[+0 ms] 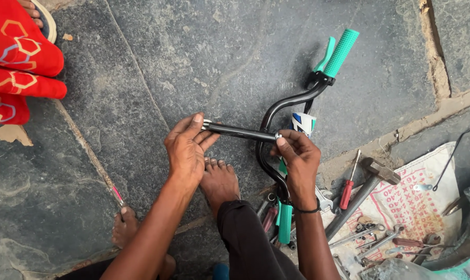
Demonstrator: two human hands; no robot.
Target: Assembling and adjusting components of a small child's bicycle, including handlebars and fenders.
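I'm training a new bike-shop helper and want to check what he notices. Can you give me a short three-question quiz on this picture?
1. True or false: the left hand grips the red-handled screwdriver.
2. What touches the black stem of the handlebar?
A. neither hand
B. only the right hand
C. both hands, one at each end
3. Fill in: the hammer lies partly on a white printed ____, among spanners.

Key
1. False: the screwdriver lies untouched on the ground to the right.
2. C
3. sack
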